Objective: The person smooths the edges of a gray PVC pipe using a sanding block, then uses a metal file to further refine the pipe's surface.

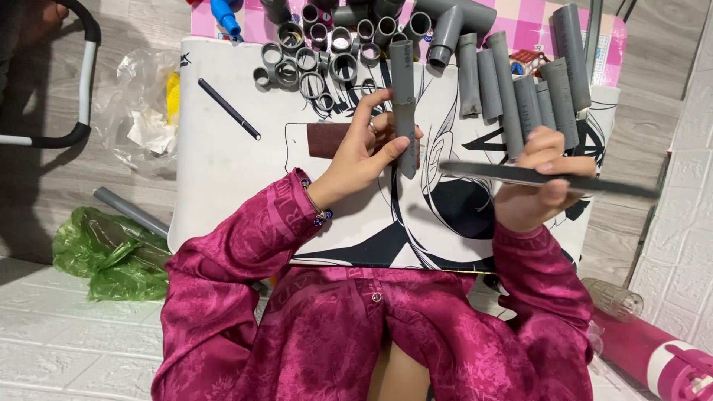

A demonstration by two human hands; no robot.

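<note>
A green plastic bag [111, 256] lies crumpled on the floor at the far left, a black pen [229, 108] on the white printed board [223, 178] beside it. The left hand [364, 152] holds a grey pipe piece [404, 104] upright above the board, fingers [379, 100] pinching it against the thumb. Behind sit short grey pipe rings [308, 56] (some standing on end). The right hand [538, 182] has fingers closed around a long flat dark file [542, 178], held level, before a row of grey pipe lengths [520, 89].

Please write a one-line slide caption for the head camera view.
Left hand holds a short grey plastic pipe upright; right hand holds a flat dark file beside it.
</note>
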